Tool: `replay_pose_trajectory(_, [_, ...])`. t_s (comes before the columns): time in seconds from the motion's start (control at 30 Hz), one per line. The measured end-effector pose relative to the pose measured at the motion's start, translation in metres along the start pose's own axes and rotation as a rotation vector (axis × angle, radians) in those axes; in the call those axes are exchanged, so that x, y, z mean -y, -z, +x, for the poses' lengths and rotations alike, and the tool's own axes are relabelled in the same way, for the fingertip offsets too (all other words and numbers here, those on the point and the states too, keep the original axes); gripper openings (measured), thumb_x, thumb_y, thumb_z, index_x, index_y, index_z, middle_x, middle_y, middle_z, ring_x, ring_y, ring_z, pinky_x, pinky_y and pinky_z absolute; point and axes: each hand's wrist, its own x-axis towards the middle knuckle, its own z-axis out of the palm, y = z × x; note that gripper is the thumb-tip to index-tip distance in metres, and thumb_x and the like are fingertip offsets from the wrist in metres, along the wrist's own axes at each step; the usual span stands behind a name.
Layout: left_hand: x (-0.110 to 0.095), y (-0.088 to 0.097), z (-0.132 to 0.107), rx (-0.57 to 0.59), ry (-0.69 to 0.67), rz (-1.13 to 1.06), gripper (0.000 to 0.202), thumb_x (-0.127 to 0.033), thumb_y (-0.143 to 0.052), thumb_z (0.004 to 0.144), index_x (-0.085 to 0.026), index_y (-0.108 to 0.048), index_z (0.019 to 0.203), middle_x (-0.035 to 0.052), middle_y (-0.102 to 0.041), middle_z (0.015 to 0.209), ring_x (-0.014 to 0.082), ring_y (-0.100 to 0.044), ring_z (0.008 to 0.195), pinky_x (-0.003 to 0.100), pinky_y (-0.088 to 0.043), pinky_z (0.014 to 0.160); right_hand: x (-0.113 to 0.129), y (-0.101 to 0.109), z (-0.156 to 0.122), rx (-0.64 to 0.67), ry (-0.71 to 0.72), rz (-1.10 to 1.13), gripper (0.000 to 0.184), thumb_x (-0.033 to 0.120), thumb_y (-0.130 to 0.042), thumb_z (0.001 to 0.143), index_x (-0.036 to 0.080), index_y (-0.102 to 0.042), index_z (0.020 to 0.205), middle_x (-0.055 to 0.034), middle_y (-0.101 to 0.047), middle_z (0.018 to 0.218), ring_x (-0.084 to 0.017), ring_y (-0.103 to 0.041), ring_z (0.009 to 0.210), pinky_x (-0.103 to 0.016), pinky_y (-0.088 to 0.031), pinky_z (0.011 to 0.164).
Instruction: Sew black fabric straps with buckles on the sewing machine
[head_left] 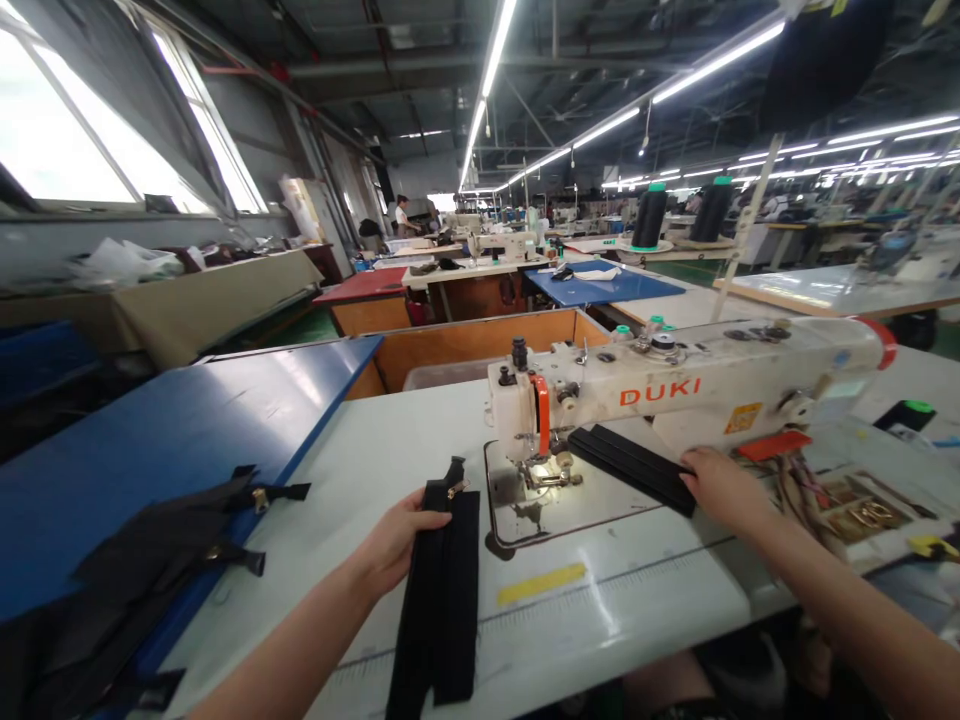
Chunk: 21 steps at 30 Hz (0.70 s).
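The left hand [394, 545] has its fingers [427, 520] curled around the edge of a black zipper strip [442, 590] that lies flat on the white bench [637, 600], just left of the sewing machine [675, 390]. The right hand [724, 490] rests with closed fingers on a stack of black strips [630, 465] under the machine's arm, right of the needle [551, 465].

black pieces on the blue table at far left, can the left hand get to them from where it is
Probably yes: the left hand rests on the zipper strip, and only bare white table lies between it and the black pieces. It would need a sideways stretch.
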Motion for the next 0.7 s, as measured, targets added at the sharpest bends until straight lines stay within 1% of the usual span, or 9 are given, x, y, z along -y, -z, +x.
replay_pose_trajectory(0.07, [-0.001, 0.0, 0.002, -0.007, 0.0, -0.022, 0.045, -0.003, -0.07, 0.054, -0.014, -0.055, 0.096, 0.0063, -0.069, 0.078, 0.022, -0.067, 0.069, 0.036, -0.057, 0.069, 0.0, 0.003, 0.001, 0.043, -0.012, -0.008, 0.015, 0.015, -0.051, 0.084, 0.012, -0.064, 0.09, -0.0137, -0.064, 0.098, -0.024, -0.061, 0.089, -0.033, -0.044, 0.077])
replay_pose_trajectory(0.13, [-0.003, 0.0, 0.003, -0.028, -0.014, -0.034, 0.038, -0.002, -0.069, 0.056, -0.014, -0.055, 0.09, 0.0057, -0.069, 0.076, 0.0203, -0.067, 0.066, 0.034, -0.057, 0.067, 0.0, 0.005, 0.002, 0.073, -0.013, -0.002, 0.015, 0.016, -0.051, 0.085, 0.012, -0.064, 0.089, -0.0126, -0.065, 0.096, -0.024, -0.062, 0.088, -0.033, -0.044, 0.077])
replay_pose_trajectory(0.27, [-0.005, -0.003, 0.004, -0.067, -0.056, -0.051, 0.027, -0.005, -0.07, 0.064, -0.015, -0.052, 0.082, 0.0044, -0.067, 0.071, 0.0175, -0.066, 0.062, 0.03, -0.057, 0.063, -0.004, 0.006, 0.001, 0.082, -0.008, 0.011, 0.018, 0.017, -0.048, 0.086, 0.011, -0.064, 0.093, -0.0119, -0.065, 0.098, -0.023, -0.061, 0.091, -0.032, -0.044, 0.081])
replay_pose_trajectory(0.37, [-0.004, -0.006, 0.004, -0.078, -0.084, -0.066, 0.028, -0.005, -0.069, 0.065, -0.015, -0.053, 0.086, 0.003, -0.067, 0.07, 0.0156, -0.065, 0.061, 0.027, -0.057, 0.061, -0.007, 0.004, 0.001, 0.069, 0.006, 0.011, 0.019, 0.018, -0.05, 0.085, 0.01, -0.064, 0.095, -0.0131, -0.064, 0.1, -0.024, -0.06, 0.093, -0.033, -0.043, 0.083])
replay_pose_trajectory(0.47, [-0.004, -0.007, 0.004, -0.076, -0.1, -0.078, 0.035, -0.003, -0.069, 0.064, -0.015, -0.054, 0.093, 0.0028, -0.067, 0.072, 0.0153, -0.065, 0.061, 0.026, -0.056, 0.061, -0.01, 0.003, 0.004, 0.065, 0.015, 0.02, 0.016, 0.02, -0.053, 0.083, 0.012, -0.066, 0.09, -0.0123, -0.065, 0.094, -0.023, -0.061, 0.086, -0.031, -0.043, 0.078])
replay_pose_trajectory(0.6, [-0.002, -0.007, 0.005, -0.077, -0.105, -0.074, 0.029, -0.007, -0.07, 0.064, -0.014, -0.055, 0.087, 0.0047, -0.068, 0.072, 0.0162, -0.065, 0.06, 0.028, -0.057, 0.061, -0.014, 0.002, 0.008, 0.068, 0.021, 0.05, 0.015, 0.023, -0.055, 0.082, 0.014, -0.067, 0.082, -0.0095, -0.066, 0.083, -0.02, -0.061, 0.076, -0.029, -0.044, 0.071])
replay_pose_trajectory(0.7, [-0.001, -0.007, 0.007, -0.084, -0.121, -0.052, 0.028, -0.011, -0.072, 0.063, -0.014, -0.055, 0.085, 0.005, -0.067, 0.071, 0.0172, -0.065, 0.061, 0.029, -0.057, 0.061, -0.017, 0.0, 0.01, 0.055, 0.032, 0.079, 0.015, 0.026, -0.056, 0.08, 0.015, -0.067, 0.08, -0.0085, -0.067, 0.082, -0.02, -0.061, 0.076, -0.028, -0.044, 0.071])
